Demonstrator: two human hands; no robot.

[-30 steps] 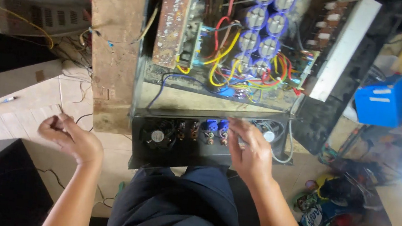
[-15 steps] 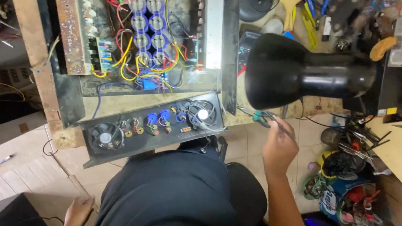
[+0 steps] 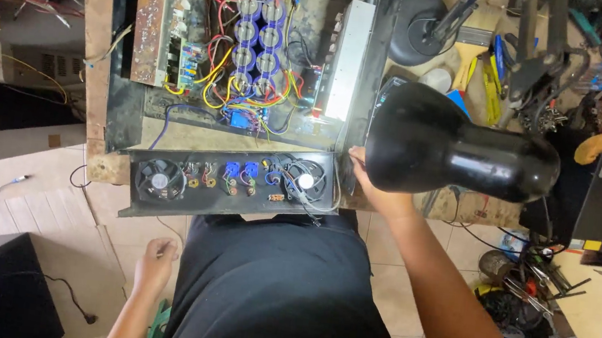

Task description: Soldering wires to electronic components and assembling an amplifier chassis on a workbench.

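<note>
Cluttered wooden bench point(image 3: 95, 35); right hand point(image 3: 373, 188) grasping glossy black lamp shade point(image 3: 445, 143), left hand point(image 3: 157, 264) loosely curled, empty.

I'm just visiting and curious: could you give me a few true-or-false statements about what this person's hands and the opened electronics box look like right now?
1. The right hand is at the rim of the black desk lamp. True.
2. The left hand rests on the amplifier chassis. False: it hangs low beside the lap, over the tiled floor.
3. The chassis panel facing the person carries two round fans. True.
4. The blue capacitors lie loose on the floor. False: they stand in rows inside the open chassis, among coloured wires.
5. The lamp shade is white. False: it is glossy black.
</note>
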